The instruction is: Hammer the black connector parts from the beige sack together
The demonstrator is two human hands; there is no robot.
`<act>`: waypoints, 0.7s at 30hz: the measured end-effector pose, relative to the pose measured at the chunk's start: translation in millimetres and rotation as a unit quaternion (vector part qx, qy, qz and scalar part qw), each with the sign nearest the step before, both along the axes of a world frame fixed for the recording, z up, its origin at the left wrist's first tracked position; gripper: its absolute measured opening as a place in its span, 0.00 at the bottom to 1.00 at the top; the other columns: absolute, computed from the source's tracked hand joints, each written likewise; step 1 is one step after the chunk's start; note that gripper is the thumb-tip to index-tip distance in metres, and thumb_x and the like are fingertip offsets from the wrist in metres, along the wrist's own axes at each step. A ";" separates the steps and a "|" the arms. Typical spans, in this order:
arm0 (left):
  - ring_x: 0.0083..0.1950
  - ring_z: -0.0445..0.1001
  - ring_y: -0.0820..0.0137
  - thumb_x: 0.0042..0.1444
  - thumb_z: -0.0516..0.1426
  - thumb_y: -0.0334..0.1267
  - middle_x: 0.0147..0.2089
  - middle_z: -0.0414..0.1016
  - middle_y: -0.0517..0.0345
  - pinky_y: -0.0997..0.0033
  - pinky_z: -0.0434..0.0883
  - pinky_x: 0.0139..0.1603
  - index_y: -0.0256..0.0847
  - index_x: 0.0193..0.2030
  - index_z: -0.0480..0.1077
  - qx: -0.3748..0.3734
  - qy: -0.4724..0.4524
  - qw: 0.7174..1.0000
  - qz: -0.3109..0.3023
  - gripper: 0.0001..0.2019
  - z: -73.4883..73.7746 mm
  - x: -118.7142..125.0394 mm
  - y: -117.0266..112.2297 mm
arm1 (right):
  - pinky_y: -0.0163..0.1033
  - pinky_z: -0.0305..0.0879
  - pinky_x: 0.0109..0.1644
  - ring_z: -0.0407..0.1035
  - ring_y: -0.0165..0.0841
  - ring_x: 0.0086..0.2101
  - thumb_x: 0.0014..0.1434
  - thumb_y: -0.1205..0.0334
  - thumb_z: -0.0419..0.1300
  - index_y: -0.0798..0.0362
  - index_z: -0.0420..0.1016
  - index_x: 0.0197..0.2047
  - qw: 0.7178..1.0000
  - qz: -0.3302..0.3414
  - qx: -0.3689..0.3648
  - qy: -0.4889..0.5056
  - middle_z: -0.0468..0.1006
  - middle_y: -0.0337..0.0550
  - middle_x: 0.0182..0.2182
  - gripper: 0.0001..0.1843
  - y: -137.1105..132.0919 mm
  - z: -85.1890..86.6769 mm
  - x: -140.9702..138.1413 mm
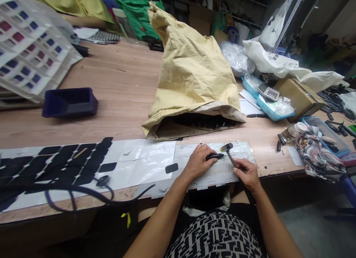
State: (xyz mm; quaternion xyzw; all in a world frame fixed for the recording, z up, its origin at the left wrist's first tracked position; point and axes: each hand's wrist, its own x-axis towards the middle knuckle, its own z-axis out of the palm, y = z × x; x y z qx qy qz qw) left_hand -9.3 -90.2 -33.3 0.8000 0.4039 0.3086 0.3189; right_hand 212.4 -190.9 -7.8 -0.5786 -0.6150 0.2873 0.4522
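My left hand (198, 161) is closed around a small black elongated part (215, 156), which points to the right over a clear-covered work sheet (239, 154). In my right hand (247, 174) is a small hammer (230, 156), gripped by its metal handle. The hammer head, with a yellowish face on its left side, is just above the tip of the black part; whether they touch I cannot tell. Left of my left hand, a flat black rounded piece (171, 168) lies on white sheeting (144, 158).
A yellow sack (197, 69) with dark contents opens toward me. Rows of flat black pieces (91, 158) and a black cable (83, 189) lie left, beyond them a dark blue tray (69, 104). Blue baskets (278, 111), a calculator (268, 91) and a carton (300, 96) stand right.
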 end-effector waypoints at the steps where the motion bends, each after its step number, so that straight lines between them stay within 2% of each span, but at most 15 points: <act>1: 0.45 0.67 0.63 0.57 0.62 0.36 0.39 0.73 0.56 0.62 0.66 0.49 0.42 0.42 0.77 0.000 0.002 1.000 -0.001 0.07 0.2 0.5 0.1 | 0.38 0.68 0.37 0.68 0.32 0.31 0.54 0.65 0.64 0.50 0.83 0.48 1.000 0.004 0.002 -0.005 0.73 0.38 0.29 0.17 0.1 -0.7 0.6; 6: 0.45 0.67 0.63 0.58 0.61 0.37 0.39 0.72 0.56 0.61 0.66 0.49 0.43 0.43 0.78 0.000 0.007 1.000 -0.003 0.07 1.1 1.1 1.0 | 0.38 0.67 0.36 0.69 0.32 0.31 0.55 0.65 0.64 0.49 0.83 0.48 1.000 0.011 0.010 0.001 0.73 0.38 0.29 0.17 -0.6 -0.9 2.1; 13: 0.45 0.67 0.63 0.58 0.61 0.37 0.38 0.73 0.56 0.61 0.66 0.49 0.44 0.43 0.78 -0.001 0.004 1.000 -0.001 0.08 0.5 2.0 1.5 | 0.39 0.68 0.38 0.69 0.33 0.32 0.56 0.66 0.63 0.49 0.81 0.50 0.999 0.002 0.052 -0.014 0.73 0.38 0.30 0.18 -6.6 8.6 -0.8; 18: 0.45 0.67 0.63 0.57 0.62 0.36 0.39 0.73 0.56 0.62 0.65 0.49 0.44 0.43 0.78 -0.002 0.000 1.000 0.002 0.07 -0.1 2.4 1.4 | 0.40 0.68 0.38 0.69 0.34 0.33 0.56 0.67 0.63 0.50 0.81 0.50 0.996 0.017 0.027 -0.084 0.74 0.40 0.29 0.18 -7.9 4.2 -1.9; 21: 0.45 0.67 0.63 0.57 0.62 0.35 0.39 0.73 0.56 0.62 0.65 0.49 0.43 0.43 0.78 -0.001 -0.001 1.000 0.001 0.08 -0.2 2.6 1.5 | 0.39 0.68 0.37 0.69 0.34 0.32 0.57 0.66 0.62 0.50 0.81 0.50 0.998 0.010 0.021 -0.065 0.74 0.40 0.30 0.17 -7.1 4.2 -2.9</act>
